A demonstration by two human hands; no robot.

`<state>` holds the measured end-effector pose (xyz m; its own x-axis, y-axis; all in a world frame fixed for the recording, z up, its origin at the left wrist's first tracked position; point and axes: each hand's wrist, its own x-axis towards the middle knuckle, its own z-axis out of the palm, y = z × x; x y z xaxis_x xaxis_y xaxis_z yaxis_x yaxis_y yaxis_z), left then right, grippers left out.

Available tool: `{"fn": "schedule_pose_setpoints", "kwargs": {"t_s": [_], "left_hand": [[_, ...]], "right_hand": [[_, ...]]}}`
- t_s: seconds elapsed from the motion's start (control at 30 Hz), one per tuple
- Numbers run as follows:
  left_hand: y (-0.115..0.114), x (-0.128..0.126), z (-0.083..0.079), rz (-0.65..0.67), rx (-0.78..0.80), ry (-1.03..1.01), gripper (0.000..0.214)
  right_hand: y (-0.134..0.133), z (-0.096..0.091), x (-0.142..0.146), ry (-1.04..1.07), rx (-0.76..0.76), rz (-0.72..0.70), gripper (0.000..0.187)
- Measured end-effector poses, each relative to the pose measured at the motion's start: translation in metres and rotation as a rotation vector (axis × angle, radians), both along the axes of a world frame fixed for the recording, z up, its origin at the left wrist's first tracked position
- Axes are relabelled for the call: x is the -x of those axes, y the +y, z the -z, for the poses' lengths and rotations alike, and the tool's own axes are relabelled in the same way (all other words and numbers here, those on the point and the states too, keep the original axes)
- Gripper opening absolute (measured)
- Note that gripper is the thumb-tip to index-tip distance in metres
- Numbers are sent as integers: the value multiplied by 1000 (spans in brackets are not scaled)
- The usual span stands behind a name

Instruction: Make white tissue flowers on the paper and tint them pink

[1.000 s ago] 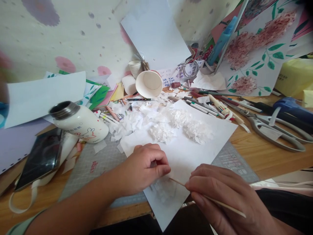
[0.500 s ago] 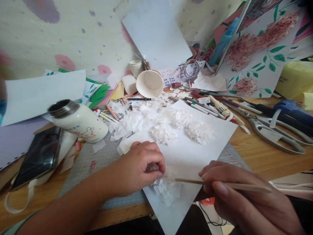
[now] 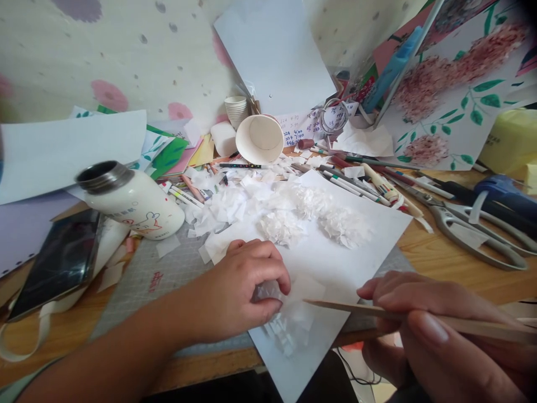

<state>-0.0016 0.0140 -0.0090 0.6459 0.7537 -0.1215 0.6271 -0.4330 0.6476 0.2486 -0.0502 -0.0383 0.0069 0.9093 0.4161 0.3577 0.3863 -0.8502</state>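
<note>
My left hand (image 3: 241,288) rests curled on a white sheet of paper (image 3: 356,260), its fingers pinched on a small square of thin white tissue (image 3: 268,291). More crumpled tissue bits (image 3: 289,330) lie just below it on the sheet. My right hand (image 3: 436,336) is closed around a thin wooden stick (image 3: 356,307), whose tip points left toward the tissue and stops a little short of my left fingers. Three fluffy white tissue flowers (image 3: 312,215) sit further up the sheet.
A white bottle (image 3: 134,198) lies on its side at left beside a dark phone (image 3: 56,263). A tipped paper cup (image 3: 260,139), pens (image 3: 352,182), large scissors (image 3: 474,226), tissue scraps (image 3: 222,204) and flower pictures (image 3: 444,89) crowd the back. A grey cutting mat (image 3: 163,280) lies underneath.
My right hand has drawn back to the right and closer to the camera, swinging the stick to nearly level. My left hand has gathered a tissue square between its fingers.
</note>
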Motion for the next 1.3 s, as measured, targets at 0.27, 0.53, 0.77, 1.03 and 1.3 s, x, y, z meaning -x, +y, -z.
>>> {"fn": "schedule_pose_setpoints", "kwargs": {"t_s": [0.27,0.53,0.77,1.03,1.3], "left_hand": [[-1,-2,0,96,-67,31,18],[0,-2,4,171,-145,-9,15],[-1,-2,3,176,-131,6,18],[1,-1,4,186,-131,29,15],[0,-1,5,193,-121,37,14]], "right_hand": [[13,-4,4,368,136,38,17],[7,-8,23,496,539,85,17],[9,-9,30,444,540,24,25],[19,-3,25,15,176,-271,14],[25,-8,23,-201,163,-322,19]]}}
